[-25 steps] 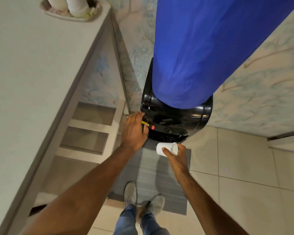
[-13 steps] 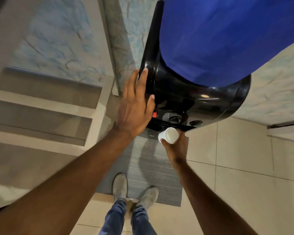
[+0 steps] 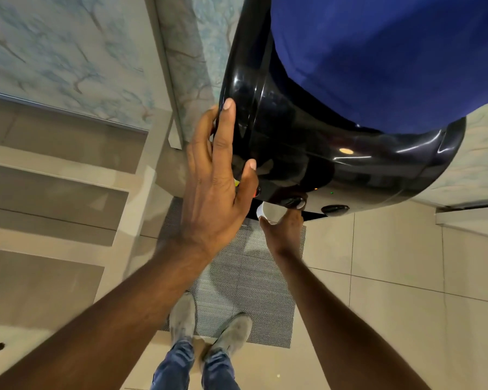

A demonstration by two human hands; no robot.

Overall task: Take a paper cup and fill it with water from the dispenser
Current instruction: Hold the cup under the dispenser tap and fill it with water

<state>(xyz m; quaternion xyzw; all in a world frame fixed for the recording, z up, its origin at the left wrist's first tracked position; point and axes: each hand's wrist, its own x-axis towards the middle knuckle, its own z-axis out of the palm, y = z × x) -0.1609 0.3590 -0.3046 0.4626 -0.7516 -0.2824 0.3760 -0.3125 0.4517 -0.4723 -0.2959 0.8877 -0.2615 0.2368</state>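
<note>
The black water dispenser (image 3: 321, 147) stands against the wall, with a blue-covered bottle (image 3: 392, 52) on top. My left hand (image 3: 214, 181) lies flat against the dispenser's left front, fingers spread, thumb near the small red tap mark. My right hand (image 3: 283, 229) holds a white paper cup (image 3: 268, 212) under the dispenser's front lip, below the dark round taps (image 3: 295, 202). Most of the cup is hidden by the dispenser and my fingers. No water is visible.
A grey mat (image 3: 245, 280) lies on the beige tiled floor (image 3: 392, 277) in front of the dispenser, with my shoes (image 3: 209, 327) on its near edge. Open beige shelves (image 3: 62, 198) stand to the left. A marbled wall (image 3: 68, 52) runs behind.
My head has come closer to the dispenser. The right hand has pushed the cup further in under the taps. The left hand has slid up the dispenser's left side.
</note>
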